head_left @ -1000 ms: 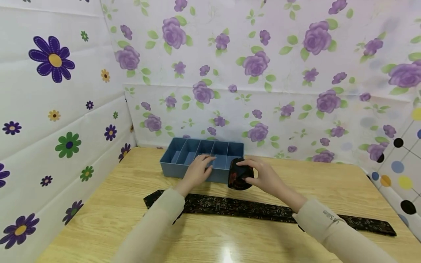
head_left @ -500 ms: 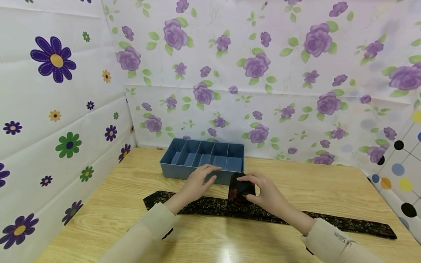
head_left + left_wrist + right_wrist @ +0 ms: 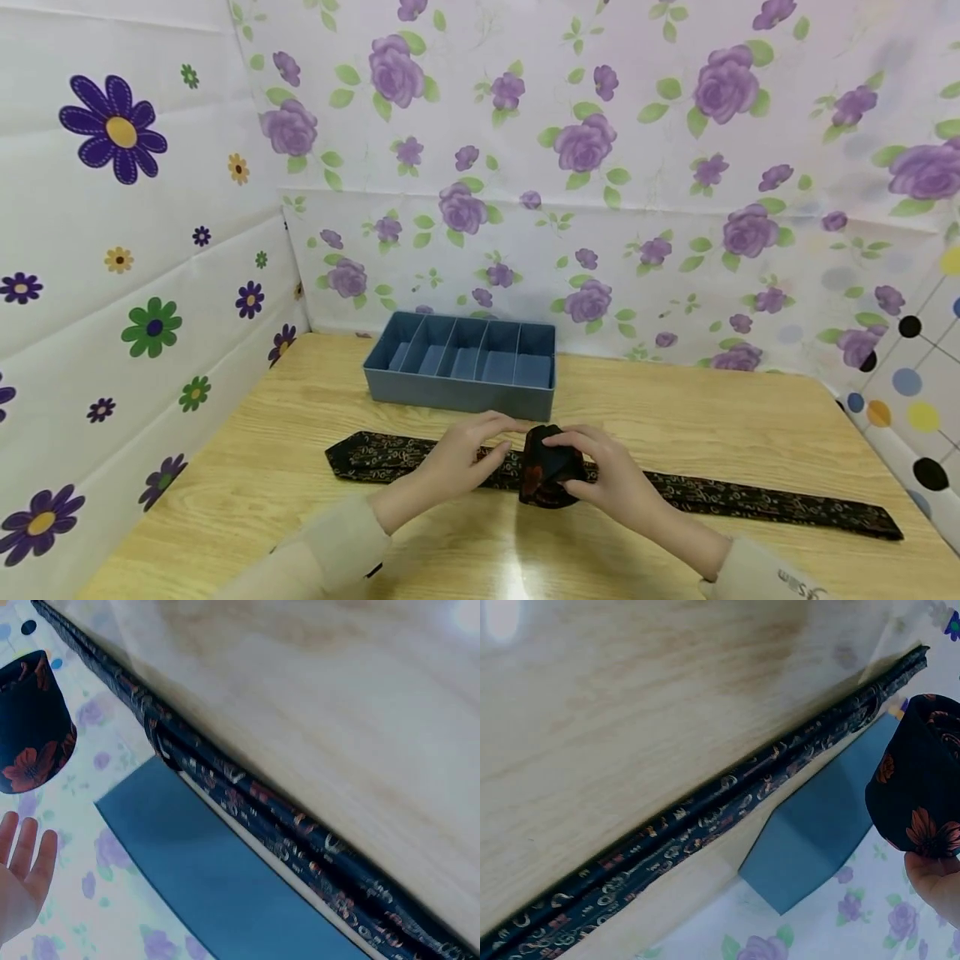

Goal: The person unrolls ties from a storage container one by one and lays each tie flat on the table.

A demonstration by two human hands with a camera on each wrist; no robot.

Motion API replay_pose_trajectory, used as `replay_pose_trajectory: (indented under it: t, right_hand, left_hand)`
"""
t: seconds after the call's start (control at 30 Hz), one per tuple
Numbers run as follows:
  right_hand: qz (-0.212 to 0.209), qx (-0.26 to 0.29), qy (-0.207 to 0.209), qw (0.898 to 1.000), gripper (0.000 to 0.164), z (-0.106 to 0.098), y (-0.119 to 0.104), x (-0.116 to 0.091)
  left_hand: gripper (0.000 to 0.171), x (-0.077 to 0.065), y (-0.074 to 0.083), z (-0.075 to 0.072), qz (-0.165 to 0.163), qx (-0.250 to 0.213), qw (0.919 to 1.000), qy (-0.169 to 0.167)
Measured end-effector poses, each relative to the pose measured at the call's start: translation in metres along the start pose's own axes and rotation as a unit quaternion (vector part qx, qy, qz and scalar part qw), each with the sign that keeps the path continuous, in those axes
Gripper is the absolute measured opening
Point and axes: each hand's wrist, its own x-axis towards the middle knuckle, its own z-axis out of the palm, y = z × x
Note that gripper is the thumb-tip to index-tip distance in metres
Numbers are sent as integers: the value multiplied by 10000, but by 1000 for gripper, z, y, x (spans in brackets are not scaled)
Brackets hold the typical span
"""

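Observation:
A rolled-up black necktie (image 3: 542,483) with red flowers is held in my right hand (image 3: 622,479), between thumb and fingers at its right side. The right wrist view shows the roll's (image 3: 911,784) coiled layers and fingertips under it. My left hand (image 3: 461,458) is just left of the roll, fingers extended; in the left wrist view a gap shows between these fingers (image 3: 24,847) and the roll. Under both hands a second necktie (image 3: 757,498), black with a small light pattern, lies stretched lengthwise across the table, its wide pointed end at the left.
Behind the hands stands a blue-grey organizer box (image 3: 450,390) with several compartments in a row. Floral cloth (image 3: 637,192) hangs at the back, and another patterned cloth (image 3: 75,400) rises along the table's left side. The wooden table (image 3: 675,400) extends to both sides.
My right hand has brought the rolled necktie from the box's front right corner toward me, over the flat necktie. The left hand has left the box's front edge and come beside the roll.

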Motion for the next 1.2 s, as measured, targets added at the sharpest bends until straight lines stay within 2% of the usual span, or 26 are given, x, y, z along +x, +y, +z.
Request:
replay_pose_trajectory:
  t: [0.1,0.2,0.27,0.43,0.53,0.87,1.03,1.2]
  right_hand:
    - [38,59,-34,10000,49,0,1,-4]
    - [60,101,-94,9999,49,1,2,-8]
    - [45,126,-152,9998,49,3,3,-11]
    - [89,272,-326,9991,49,9,2,-18]
    - [158,344,-396,9985,48,12,0,-23]
    - [241,535,-466,9972,43,16,-6,-31]
    - [559,597,-676,9944,43,18,-7,-31]
    - [817,534,-892,9912,43,19,-6,-29]
  left_hand:
    - [24,-5,3,4,264,63,9995,158]
    - [20,-10,7,10,375,184,9989,211]
    - [22,-13,11,14,292,246,9992,102]
    - [30,-19,18,26,-139,300,9985,-440]
    - [30,-21,20,30,-249,233,9973,-653]
    - [29,-24,23,34,-176,-84,9956,-920]
    - [32,-26,25,36,-248,35,9948,-992]
    - [40,-28,26,36,-138,278,9948,-971]
